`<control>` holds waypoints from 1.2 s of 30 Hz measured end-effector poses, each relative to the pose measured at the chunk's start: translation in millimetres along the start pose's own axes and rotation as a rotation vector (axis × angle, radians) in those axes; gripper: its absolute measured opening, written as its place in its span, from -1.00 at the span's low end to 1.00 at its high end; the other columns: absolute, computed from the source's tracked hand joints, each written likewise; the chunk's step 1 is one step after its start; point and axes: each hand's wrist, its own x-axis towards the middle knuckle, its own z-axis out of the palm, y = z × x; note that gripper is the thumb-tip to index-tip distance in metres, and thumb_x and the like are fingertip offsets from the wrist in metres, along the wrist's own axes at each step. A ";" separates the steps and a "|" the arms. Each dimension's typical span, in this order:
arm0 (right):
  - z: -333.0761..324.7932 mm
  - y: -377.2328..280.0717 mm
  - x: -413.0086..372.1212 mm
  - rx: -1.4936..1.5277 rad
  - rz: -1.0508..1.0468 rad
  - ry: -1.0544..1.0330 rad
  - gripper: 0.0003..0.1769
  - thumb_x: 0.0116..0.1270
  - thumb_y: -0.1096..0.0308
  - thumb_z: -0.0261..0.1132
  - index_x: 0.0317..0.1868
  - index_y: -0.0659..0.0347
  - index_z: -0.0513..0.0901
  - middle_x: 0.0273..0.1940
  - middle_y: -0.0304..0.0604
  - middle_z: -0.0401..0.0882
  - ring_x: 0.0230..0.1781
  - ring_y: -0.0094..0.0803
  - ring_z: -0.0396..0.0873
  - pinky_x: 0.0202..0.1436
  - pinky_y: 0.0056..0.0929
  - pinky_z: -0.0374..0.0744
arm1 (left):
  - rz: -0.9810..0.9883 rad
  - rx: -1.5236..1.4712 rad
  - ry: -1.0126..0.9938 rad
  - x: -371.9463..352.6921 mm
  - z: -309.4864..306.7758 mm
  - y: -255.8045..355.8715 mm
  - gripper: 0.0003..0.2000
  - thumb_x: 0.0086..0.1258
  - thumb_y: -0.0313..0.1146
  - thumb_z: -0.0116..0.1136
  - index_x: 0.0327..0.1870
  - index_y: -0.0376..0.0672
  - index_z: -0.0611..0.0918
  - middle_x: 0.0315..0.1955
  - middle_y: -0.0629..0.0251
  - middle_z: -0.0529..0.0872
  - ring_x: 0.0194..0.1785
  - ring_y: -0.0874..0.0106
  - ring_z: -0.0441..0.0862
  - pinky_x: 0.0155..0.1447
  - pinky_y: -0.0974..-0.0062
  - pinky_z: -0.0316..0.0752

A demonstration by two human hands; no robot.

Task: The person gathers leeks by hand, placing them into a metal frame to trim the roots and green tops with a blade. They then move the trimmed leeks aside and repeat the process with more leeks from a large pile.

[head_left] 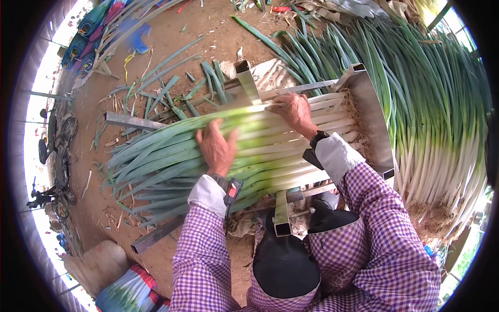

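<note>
A layer of long green onions point(260, 151) lies across a metal frame point(136, 121), white root ends to the right and green leaves to the left. My left hand point(215, 148) is over the leaves, its fingers spread and slightly blurred, holding nothing. At the far edge of the layer, my right hand point(295, 112) has its fingers bent around the white stalk of a green onion. The hairy roots point(358, 127) are close to an upright metal plate point(373, 112) at the frame's right end.
A large heap of green onions point(431, 114) stands on the right, beyond the plate. Cut leaves point(171, 93) litter the dirt floor point(99, 182). Wrapped bundles point(127, 291) lie at lower left, beside a brown sack point(99, 265). Square metal tubes point(282, 226) stick out near my knees.
</note>
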 end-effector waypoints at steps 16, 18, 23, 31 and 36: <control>-17.5 -13.3 30.6 -0.042 0.370 -0.321 -0.55 0.00 -0.14 0.60 -0.30 0.06 0.88 -0.28 -0.03 0.82 -0.20 -0.11 0.80 -0.03 -0.19 0.69 | 0.120 0.115 0.014 2.2 -5.8 5.2 -0.63 0.38 -0.11 0.35 0.06 -0.16 0.70 0.04 0.18 0.76 0.21 0.20 0.59 0.42 0.13 0.23; -14.4 -13.7 30.6 -0.041 0.385 -0.317 -0.55 0.00 -0.13 0.60 -0.30 0.07 0.88 -0.29 -0.02 0.82 -0.19 -0.11 0.80 -0.02 -0.21 0.69 | 0.129 0.129 0.022 1.1 -4.1 3.8 -0.62 0.38 -0.11 0.35 0.08 -0.17 0.71 0.07 0.21 0.76 0.24 0.20 0.57 0.43 0.12 0.22; -14.9 -12.9 27.1 -0.024 0.381 -0.301 -0.55 0.00 -0.13 0.59 -0.28 0.07 0.89 -0.27 -0.02 0.83 -0.20 -0.10 0.80 -0.01 -0.20 0.69 | 0.129 0.112 0.032 0.2 -1.6 1.1 -0.60 0.38 -0.12 0.36 0.11 -0.19 0.72 0.08 0.22 0.77 0.27 0.19 0.55 0.44 0.11 0.24; -13.1 -11.1 21.9 -0.008 0.392 -0.289 -0.57 0.04 -0.14 0.58 -0.27 0.01 0.89 -0.21 -0.05 0.83 -0.09 -0.12 0.77 0.15 -0.22 0.57 | 0.052 -0.190 -0.002 3.2 -22.4 -0.4 -0.60 0.37 -0.22 0.37 0.14 -0.25 0.68 0.10 0.07 0.71 0.32 0.10 0.51 0.45 0.01 0.28; -1.6 -2.3 14.9 -0.008 0.302 -0.222 -0.58 0.07 -0.15 0.56 -0.28 0.00 0.88 -0.24 -0.07 0.83 -0.14 -0.13 0.75 0.13 -0.17 0.52 | 0.321 0.319 -0.014 34.5 -31.3 -6.0 -0.58 0.47 -0.18 0.27 0.26 -0.17 0.64 0.22 0.16 0.66 0.38 0.17 0.48 0.54 0.01 0.16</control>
